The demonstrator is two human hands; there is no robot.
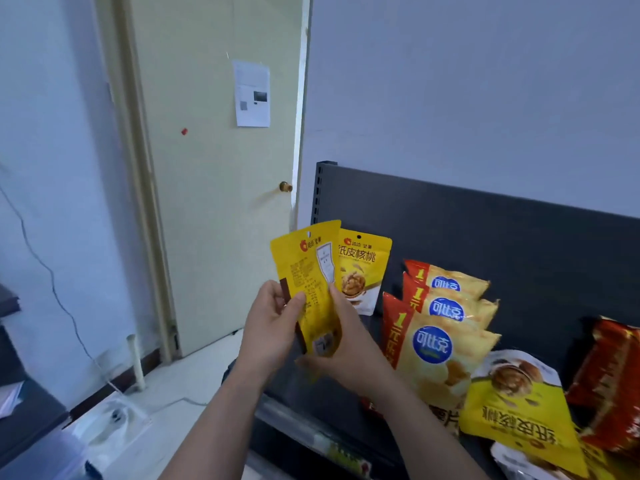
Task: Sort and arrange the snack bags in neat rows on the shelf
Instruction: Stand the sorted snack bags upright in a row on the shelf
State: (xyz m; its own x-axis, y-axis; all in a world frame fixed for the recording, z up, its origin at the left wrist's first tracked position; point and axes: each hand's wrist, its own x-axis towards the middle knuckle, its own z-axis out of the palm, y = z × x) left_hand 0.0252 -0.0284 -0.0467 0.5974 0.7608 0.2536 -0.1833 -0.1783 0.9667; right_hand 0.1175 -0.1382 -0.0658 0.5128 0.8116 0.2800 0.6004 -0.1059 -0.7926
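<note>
The left hand (273, 327) and the right hand (341, 344) both pinch one yellow walnut bag (311, 282), held back-side out above the left end of the shelf (485, 230). A matching standing bag (363, 268) waits just behind — the sorting step is mid-placement, I judge. Next: turn it face-forward and stand it ahead of that one, beside the chip bags (446, 327); a loose walnut bag (519, 407) lies farther right.

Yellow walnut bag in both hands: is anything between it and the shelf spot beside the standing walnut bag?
Nothing visible. The held yellow bag hangs just left of the standing walnut bag; the dark shelf below looks bare.
</note>
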